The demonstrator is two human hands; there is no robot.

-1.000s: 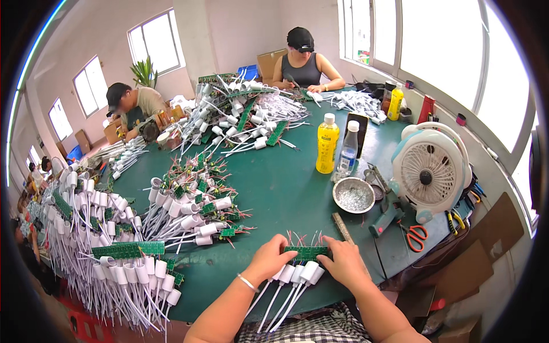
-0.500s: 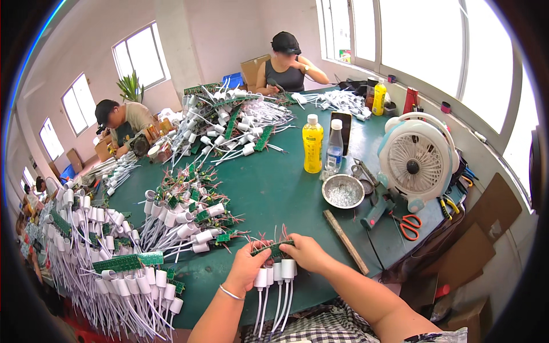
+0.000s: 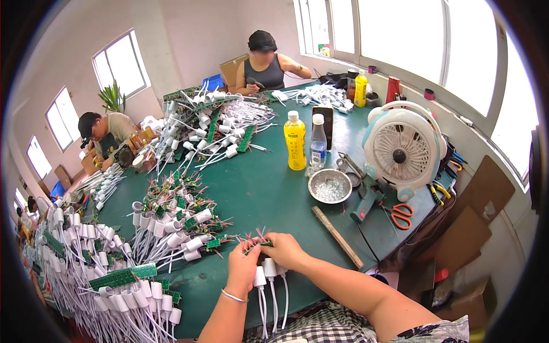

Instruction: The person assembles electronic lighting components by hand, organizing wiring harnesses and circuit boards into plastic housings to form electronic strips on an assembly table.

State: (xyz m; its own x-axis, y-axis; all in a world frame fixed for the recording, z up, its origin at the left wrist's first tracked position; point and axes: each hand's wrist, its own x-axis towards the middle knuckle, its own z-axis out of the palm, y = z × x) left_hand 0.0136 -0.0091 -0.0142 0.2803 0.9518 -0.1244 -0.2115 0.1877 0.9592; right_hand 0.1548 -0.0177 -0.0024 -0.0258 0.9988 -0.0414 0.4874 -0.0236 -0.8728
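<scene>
A small green circuit strip (image 3: pixel 258 244) with red wire ends is being pinched between the left hand (image 3: pixel 243 267) and the right hand (image 3: pixel 286 250) at the near edge of the green table (image 3: pixel 269 194). The fingers of both hands are being kept curled tight around the strip, with almost no gap left in either grip. Several white lamp sockets (image 3: pixel 264 275) with white leads are being left hanging from the strip, just below the hands and over the table's near edge. A heap of similar white sockets and green boards (image 3: pixel 171 220) is being kept just left of the hands. To the right, a wooden stick (image 3: pixel 336 236) is lying near the right hand, and a metal bowl (image 3: pixel 330 186) and a yellow bottle (image 3: pixel 295 140) are standing farther off.
</scene>
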